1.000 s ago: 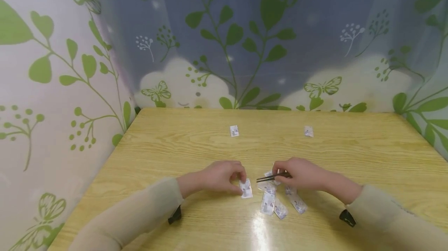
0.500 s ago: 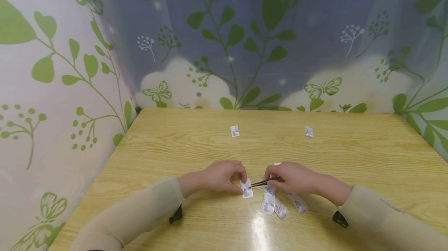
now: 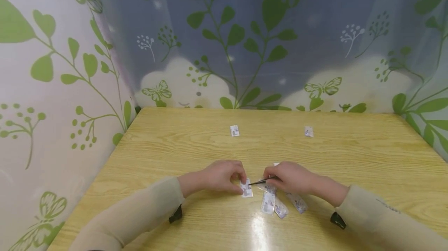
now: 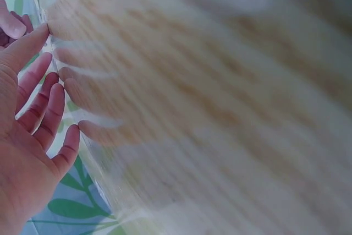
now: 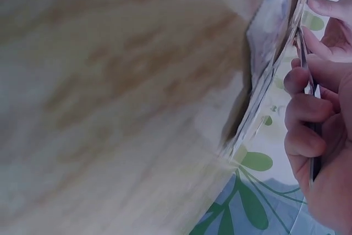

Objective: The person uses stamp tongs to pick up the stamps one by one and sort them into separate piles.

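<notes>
A small printed card in a clear sleeve [image 3: 248,193] lies flat on the wooden table [image 3: 168,146]. My left hand [image 3: 223,176] is at its left side, with thumb and forefinger touching its edge. In the left wrist view, the fingers of that hand [image 4: 33,114] are mostly straight, with tips on the tabletop. Black tweezers [image 3: 260,181] are gripped in my right hand [image 3: 294,178]. Their tips meet over the card and seem to touch it; whether they pinch anything is too small to tell. The right wrist view shows curled fingers round the tweezers [image 5: 314,163].
Several similar sleeved cards [image 3: 268,203] lie loosely overlapping under and in front of the right hand. Farther back are two single cards, one at the middle [image 3: 234,130] and one to the right [image 3: 308,131]. A leaf-patterned curtain [image 3: 224,41] hangs behind the table.
My right hand has moved left with the tweezers, bringing their tips onto the card. The tips were apart and now look closed together. The left hand has stayed in place.
</notes>
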Demonstrator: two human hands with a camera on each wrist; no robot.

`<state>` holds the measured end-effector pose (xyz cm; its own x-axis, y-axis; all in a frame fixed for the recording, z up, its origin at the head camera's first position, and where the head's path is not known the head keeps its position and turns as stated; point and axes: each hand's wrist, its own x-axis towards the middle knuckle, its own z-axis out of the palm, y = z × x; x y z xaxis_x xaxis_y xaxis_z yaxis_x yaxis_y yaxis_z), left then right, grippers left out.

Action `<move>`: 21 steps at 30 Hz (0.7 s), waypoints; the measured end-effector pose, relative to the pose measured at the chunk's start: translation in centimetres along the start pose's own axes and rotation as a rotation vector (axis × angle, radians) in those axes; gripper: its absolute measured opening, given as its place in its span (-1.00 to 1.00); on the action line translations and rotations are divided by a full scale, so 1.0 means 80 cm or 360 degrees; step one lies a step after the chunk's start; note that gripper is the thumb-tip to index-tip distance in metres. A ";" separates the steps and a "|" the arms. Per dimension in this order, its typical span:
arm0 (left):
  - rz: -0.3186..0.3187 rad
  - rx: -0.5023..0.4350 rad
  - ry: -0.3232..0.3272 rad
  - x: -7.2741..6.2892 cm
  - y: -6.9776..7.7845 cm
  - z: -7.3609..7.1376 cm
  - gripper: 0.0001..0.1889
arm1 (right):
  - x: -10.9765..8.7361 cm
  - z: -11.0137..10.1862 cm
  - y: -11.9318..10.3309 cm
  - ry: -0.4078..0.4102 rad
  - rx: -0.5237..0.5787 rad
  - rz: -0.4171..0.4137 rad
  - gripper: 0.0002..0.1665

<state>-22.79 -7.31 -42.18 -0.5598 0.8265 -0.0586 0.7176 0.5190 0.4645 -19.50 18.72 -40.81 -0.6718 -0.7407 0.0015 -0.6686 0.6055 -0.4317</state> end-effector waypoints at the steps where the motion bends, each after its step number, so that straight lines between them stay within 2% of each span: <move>1: 0.0002 0.0004 0.0002 0.000 -0.001 0.000 -0.81 | 0.000 0.000 -0.001 0.0006 -0.0010 -0.0006 -0.95; 8: -0.0015 0.0012 0.0004 -0.001 0.000 0.000 -0.81 | 0.000 0.002 -0.003 0.0058 -0.0075 -0.0034 -0.95; 21: 0.0002 -0.0011 0.0001 -0.002 0.005 -0.002 -0.83 | -0.002 0.002 -0.010 0.0034 -0.0045 0.0010 -0.95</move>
<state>-22.48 -7.29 -41.81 -0.5593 0.8270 -0.0573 0.7154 0.5164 0.4707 -18.77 18.32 -40.63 -0.6825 -0.7306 0.0184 -0.6729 0.6184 -0.4059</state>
